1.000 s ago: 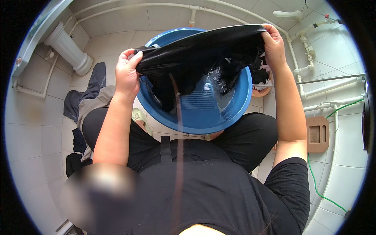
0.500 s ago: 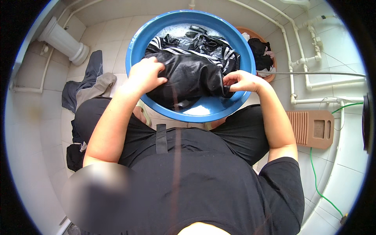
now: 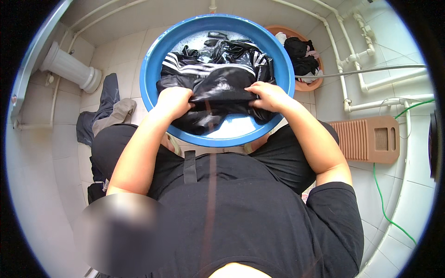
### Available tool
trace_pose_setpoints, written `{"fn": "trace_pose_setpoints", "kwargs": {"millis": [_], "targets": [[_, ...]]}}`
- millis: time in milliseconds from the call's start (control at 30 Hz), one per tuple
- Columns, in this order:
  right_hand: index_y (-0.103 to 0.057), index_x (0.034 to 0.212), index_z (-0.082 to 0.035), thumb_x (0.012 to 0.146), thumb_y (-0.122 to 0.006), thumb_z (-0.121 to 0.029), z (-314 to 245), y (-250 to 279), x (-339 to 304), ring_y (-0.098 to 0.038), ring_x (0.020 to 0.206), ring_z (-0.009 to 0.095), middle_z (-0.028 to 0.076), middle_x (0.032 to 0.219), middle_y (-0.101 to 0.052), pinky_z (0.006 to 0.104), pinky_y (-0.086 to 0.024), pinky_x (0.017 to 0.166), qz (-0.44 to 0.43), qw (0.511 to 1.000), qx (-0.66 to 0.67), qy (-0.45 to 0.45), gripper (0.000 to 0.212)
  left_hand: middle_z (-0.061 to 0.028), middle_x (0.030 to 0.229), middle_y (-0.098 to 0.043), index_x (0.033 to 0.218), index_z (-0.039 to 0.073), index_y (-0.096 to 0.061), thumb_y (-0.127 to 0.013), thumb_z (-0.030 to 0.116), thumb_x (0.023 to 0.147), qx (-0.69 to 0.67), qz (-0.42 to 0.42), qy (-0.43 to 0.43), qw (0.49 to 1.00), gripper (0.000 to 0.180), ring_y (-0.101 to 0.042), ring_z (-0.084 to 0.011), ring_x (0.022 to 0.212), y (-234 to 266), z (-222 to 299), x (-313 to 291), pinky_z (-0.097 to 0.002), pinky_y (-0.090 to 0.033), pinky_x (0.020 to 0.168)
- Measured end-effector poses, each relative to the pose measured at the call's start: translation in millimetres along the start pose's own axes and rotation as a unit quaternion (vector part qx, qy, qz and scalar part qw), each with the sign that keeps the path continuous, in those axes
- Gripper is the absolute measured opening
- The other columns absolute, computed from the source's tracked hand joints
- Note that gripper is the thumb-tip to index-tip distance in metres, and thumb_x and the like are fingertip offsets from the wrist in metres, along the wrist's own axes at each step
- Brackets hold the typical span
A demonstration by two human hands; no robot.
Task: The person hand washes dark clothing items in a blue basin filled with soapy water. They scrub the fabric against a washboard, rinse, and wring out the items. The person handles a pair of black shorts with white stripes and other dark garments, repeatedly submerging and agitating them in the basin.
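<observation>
A wet black garment with white stripes lies bunched in a large blue basin. Pale sudsy water shows along the far side of the basin, and more liquid glints at the near side. My left hand is closed on the near left part of the garment. On the right, my right hand pinches the same cloth, its fingertips partly hidden. Between both hands the fabric is drawn into a fold running across the basin.
Behind the basin to the right stands an orange-brown tub of clothes. A brown washboard lies at right near white pipes and a green cord. Grey clothes lie on the tiled floor at left, near a white pedestal.
My hands have come closer together, the right one moving inward and the left one slightly nearer to me. The garment's near part is now gathered into a fold between them.
</observation>
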State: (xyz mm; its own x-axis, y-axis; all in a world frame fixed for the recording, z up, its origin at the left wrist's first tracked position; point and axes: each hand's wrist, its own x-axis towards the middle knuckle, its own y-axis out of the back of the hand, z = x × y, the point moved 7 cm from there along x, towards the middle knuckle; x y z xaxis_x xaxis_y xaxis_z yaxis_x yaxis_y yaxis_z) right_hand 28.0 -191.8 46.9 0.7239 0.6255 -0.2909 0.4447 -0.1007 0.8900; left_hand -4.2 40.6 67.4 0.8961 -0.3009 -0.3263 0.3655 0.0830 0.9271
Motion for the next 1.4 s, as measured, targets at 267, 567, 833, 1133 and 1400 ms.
{"fn": "trace_pose_setpoints", "kwargs": {"millis": [267,567,833,1133,1400], "targets": [[-0.057,0.098,-0.008,0.092,-0.047,-0.030,7.5,63.2,5.3,-0.050,0.086,0.009,0.001,0.091,-0.056,0.0223,-0.039,0.081,0.133,0.820,0.556,0.036,0.025,-0.0167,0.125,-0.049,0.120,0.002,-0.051,-0.056,0.033,0.086,-0.801,0.016,-0.318,0.506,0.046,-0.048,-0.0251,0.115,85.8,6.5,-14.8,-0.0369,-0.036,0.099],[-0.057,0.109,-0.002,0.074,-0.057,-0.007,-62.7,52.0,33.4,-0.052,0.100,0.014,0.005,0.108,-0.057,0.0280,-0.039,0.091,0.132,0.790,0.590,0.101,0.035,-0.0101,0.089,-0.060,0.097,0.007,-0.056,-0.026,0.056,0.092,-0.922,0.175,0.142,0.315,0.058,-0.057,-0.0276,0.087,-43.5,-15.3,47.5,-0.0436,-0.046,0.083],[-0.050,0.063,-0.006,0.064,-0.071,-0.029,-180.5,36.0,-6.1,-0.053,0.059,0.028,0.009,0.070,-0.055,0.0360,-0.044,0.053,0.401,0.845,0.154,0.319,0.031,-0.0095,0.083,-0.061,0.090,0.004,-0.059,-0.043,0.042,0.092,-0.902,0.059,0.168,0.393,0.040,-0.059,-0.0218,0.075,-85.3,5.7,58.6,-0.0358,-0.049,0.072],[-0.048,0.054,-0.006,0.071,-0.060,-0.010,-147.1,26.1,2.3,-0.049,0.051,0.032,0.014,0.055,-0.047,0.0388,-0.040,0.048,0.463,0.838,0.219,0.187,0.021,-0.0077,0.073,-0.062,0.074,0.005,-0.061,-0.051,0.036,0.088,-0.790,0.166,0.205,0.553,0.036,-0.059,-0.0180,0.061,-50.4,17.7,35.3,-0.0325,-0.049,0.062],[-0.053,0.055,-0.008,0.079,-0.056,-0.019,-92.9,24.2,21.9,-0.051,0.051,0.032,0.014,0.057,-0.052,0.0387,-0.042,0.047,0.470,0.841,0.266,0.029,0.027,-0.0033,0.075,-0.061,0.079,0.009,-0.059,-0.052,0.026,0.087,-0.939,0.130,0.180,0.264,0.020,-0.058,-0.0169,0.070,-49.5,57.3,28.4,-0.0321,-0.049,0.066]]}}
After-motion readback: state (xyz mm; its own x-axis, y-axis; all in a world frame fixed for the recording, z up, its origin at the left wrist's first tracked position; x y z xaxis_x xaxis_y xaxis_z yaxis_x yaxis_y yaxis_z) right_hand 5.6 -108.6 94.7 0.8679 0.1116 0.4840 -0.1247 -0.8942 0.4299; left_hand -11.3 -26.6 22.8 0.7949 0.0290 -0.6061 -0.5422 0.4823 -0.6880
